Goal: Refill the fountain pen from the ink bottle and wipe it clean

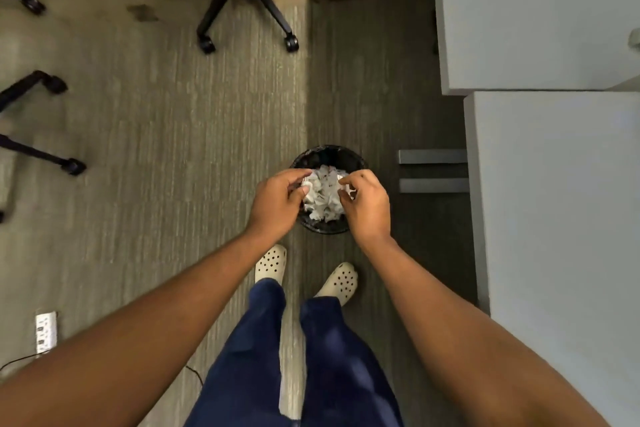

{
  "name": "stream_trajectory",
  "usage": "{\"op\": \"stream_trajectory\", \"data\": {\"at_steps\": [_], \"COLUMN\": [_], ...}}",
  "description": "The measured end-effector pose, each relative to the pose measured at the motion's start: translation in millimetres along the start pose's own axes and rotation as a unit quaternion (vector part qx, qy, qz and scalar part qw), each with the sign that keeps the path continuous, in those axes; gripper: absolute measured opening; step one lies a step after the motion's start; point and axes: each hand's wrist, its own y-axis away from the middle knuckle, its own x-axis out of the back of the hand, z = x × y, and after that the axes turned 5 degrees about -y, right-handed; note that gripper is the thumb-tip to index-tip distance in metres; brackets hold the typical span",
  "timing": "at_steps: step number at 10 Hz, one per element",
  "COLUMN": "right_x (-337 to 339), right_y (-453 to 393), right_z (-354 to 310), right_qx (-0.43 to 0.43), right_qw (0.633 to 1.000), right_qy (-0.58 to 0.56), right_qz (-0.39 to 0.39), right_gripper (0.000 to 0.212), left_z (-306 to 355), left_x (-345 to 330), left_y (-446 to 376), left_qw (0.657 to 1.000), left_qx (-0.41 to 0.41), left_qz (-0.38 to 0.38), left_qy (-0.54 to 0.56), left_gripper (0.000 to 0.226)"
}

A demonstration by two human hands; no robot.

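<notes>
Head view: both hands, left hand & right hand, fingers pinching crumpled tissue over bin at 12 o'clock of feet — prob. disposal step; next: let go.

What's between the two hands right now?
In the head view, crumpled white tissue sits between the left hand and right hand, above the black bin.

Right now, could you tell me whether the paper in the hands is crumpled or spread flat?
Crumpled. The white paper is a creased wad, held between left hand and right hand above the black wastebasket.
</notes>
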Motion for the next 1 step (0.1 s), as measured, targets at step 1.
{"op": "stream_trajectory", "data": {"at_steps": [1], "right_x": [-27.2], "right_y": [-17.3], "right_z": [32.3], "right_qx": [-0.051], "right_qw": [0.998], "right_qy": [0.031], "right_qz": [-0.027], "right_gripper": [0.032], "left_z": [-28.9], "left_x": [-10.1], "left_y": [-12.0], "left_qw": [0.999], "left_qx": [-0.018], "left_qz": [-0.011], "left_qy": [-0.049], "left_gripper": [0.044]}}
